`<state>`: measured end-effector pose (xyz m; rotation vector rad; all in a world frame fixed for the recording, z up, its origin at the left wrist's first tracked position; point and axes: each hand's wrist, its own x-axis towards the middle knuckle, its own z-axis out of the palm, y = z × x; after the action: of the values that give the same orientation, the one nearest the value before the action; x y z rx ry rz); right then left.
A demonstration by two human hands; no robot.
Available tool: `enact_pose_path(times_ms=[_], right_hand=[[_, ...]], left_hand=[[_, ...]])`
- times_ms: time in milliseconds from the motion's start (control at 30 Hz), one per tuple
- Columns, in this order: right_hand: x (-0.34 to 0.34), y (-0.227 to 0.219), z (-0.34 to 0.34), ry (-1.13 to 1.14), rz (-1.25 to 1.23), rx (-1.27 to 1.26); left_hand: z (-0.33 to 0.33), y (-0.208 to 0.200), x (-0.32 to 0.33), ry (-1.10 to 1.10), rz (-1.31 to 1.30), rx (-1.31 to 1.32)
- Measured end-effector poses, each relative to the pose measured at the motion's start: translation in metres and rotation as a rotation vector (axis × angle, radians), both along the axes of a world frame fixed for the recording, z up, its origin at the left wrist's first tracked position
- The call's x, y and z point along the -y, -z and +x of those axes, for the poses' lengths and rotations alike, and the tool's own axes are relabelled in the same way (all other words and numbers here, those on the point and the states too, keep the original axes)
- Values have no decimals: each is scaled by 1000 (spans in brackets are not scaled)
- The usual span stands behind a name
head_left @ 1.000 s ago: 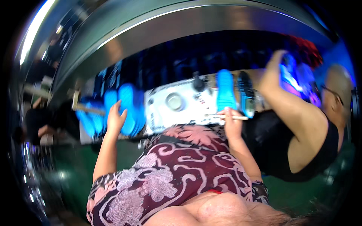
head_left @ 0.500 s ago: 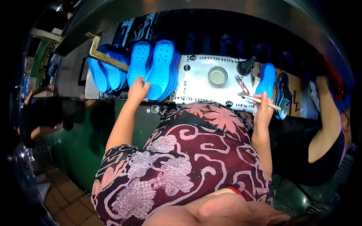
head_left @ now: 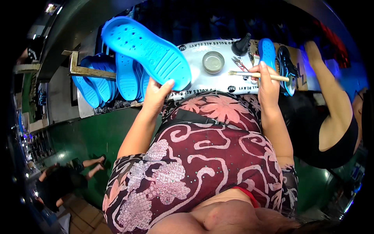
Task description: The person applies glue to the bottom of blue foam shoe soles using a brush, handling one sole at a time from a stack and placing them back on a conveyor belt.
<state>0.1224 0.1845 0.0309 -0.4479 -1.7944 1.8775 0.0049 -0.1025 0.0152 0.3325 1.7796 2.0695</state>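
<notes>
My left hand (head_left: 156, 95) grips one blue shoe sole (head_left: 150, 52) by its heel end, thumb on top, and holds it raised and tilted over the table. Small holes dot its forefoot and ridges cross its heel. In my right hand (head_left: 268, 85) is a brush (head_left: 259, 75) with a pale wooden handle, its bristles pointing left. A small grey bowl (head_left: 213, 62) stands between the two hands; its contents are hard to make out. Stacked blue soles (head_left: 126, 80) lie just left of my left hand, partly hidden by the raised one.
White printed sheeting (head_left: 191, 70) covers the tabletop. Beyond the brush are red-handled snips (head_left: 238, 64) and a black bottle (head_left: 242, 45). A blue sole (head_left: 267, 50) and a black shoe (head_left: 286, 66) lie at right. A wooden bar (head_left: 91, 71) crosses more soles. Another person's arm (head_left: 327, 82) reaches in at right.
My left hand has lifted one sole off the stack and brought it up and rightward. My right hand still holds the brush, now turned more level. The whole view has shifted slightly.
</notes>
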Motion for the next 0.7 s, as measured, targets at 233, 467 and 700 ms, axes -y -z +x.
enact_pose_path(times_ms=[233, 467, 700], right_hand=[[22, -37, -6, -154, 547, -208], [28, -27, -13, -154, 772, -285], [18, -22, -7, -106, 767, -232]], left_hand=[[1, -13, -57, 8, -76, -281], [7, -12, -72, 39, -122, -411], [4, -8, -72, 56, -211, -550]])
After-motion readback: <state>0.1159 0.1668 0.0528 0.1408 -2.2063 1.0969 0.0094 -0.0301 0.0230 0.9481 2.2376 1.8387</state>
